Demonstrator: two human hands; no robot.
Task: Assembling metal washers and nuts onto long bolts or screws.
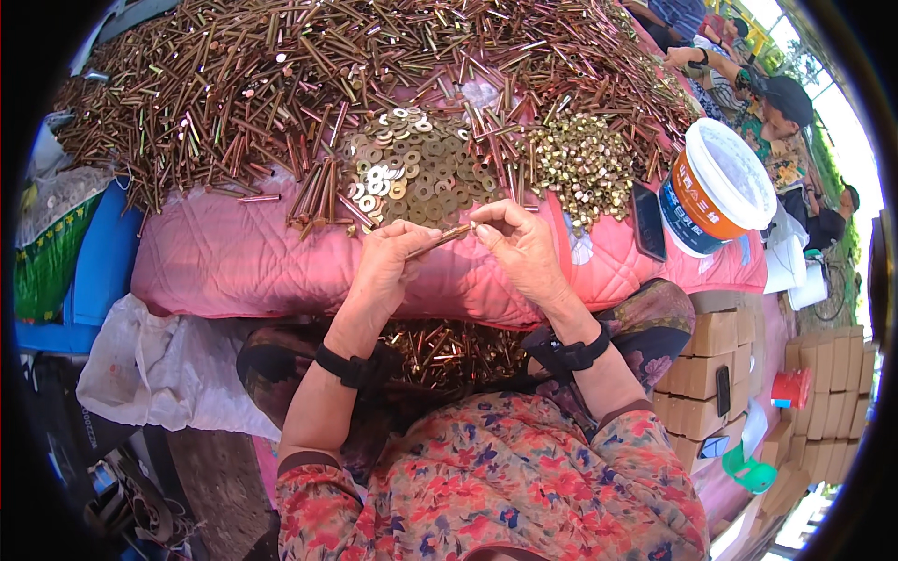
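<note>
My left hand [385, 257] is closed round a slim, brassy metal bolt [449, 237], held slantwise above the near edge of the pink quilted cover. At the bolt's far end, the thumb and forefinger of my right hand [526, 251] pinch together; what sits between them is too small to make out. Just beyond my hands lies a heap of flat round washers [435, 173]. To its right spreads a pile of small gold-coloured nuts [582, 168]. Loose bolts [243, 103] cover the back of the surface, with a small bunch [318, 194] nearer my left hand.
A dark phone [648, 222] and a white bucket [709, 192] with an orange and blue label stand at the right. More bolts [454, 353] lie below, between my legs. Cardboard boxes [702, 374] are stacked at lower right; a white sack [164, 369] hangs left. Other people sit at upper right.
</note>
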